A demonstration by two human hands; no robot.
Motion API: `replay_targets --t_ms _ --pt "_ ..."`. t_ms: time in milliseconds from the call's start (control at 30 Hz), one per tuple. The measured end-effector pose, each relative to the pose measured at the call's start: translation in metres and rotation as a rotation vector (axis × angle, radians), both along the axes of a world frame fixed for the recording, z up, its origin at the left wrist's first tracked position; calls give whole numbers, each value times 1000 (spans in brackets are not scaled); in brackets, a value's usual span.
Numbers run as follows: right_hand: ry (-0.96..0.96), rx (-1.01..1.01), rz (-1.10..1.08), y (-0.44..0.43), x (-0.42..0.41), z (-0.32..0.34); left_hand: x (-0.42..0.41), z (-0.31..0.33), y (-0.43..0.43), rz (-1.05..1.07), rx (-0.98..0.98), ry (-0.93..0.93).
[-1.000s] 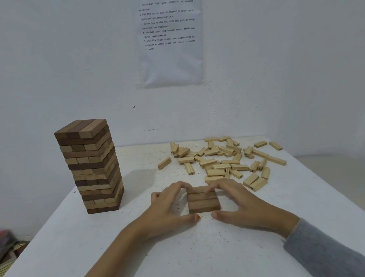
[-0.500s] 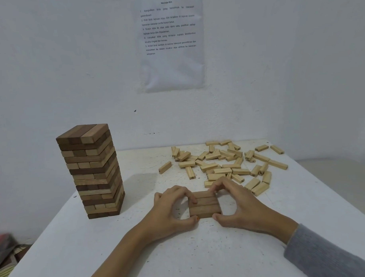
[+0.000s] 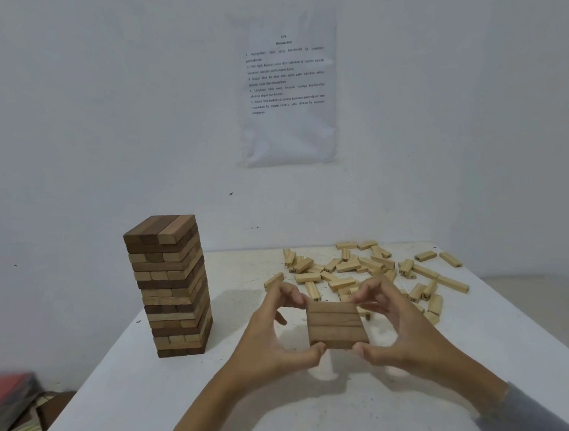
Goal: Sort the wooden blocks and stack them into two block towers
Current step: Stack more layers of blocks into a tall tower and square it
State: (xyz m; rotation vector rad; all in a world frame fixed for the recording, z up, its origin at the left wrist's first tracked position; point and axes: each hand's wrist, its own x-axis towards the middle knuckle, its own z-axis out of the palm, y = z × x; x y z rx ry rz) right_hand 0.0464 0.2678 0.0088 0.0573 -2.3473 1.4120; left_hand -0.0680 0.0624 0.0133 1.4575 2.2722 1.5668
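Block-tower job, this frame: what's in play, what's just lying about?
In play: row of three dark blocks, gripped by left hand and right hand; stacked tower; loose pale blocks.
Lying about: printed sheet; blurred red object, lower left.

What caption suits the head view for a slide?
Left hand and right hand hold a three-block layer; a tower stands left, loose pale blocks behind.

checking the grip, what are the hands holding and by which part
A flat layer of three brown blocks, pinched by the left hand and right hand: thumbs at its near corners, fingertips on its far edge.
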Motion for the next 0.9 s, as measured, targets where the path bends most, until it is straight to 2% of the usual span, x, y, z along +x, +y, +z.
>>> replay_targets --t_ms 167,467,667,800,900 --pt "118 -52 50 -20 3 33 6 25 -12 -15 111 14" --pt "318 -18 212 -67 -23 106 11 105 -65 39 231 216" --pt "407 -19 232 -102 -61 135 -9 145 -103 137 221 331" --pt "413 -21 206 -125 -88 147 -37 163 -124 166 187 327" --pt "402 -2 160 -139 -108 152 -62 169 -136 175 175 233"
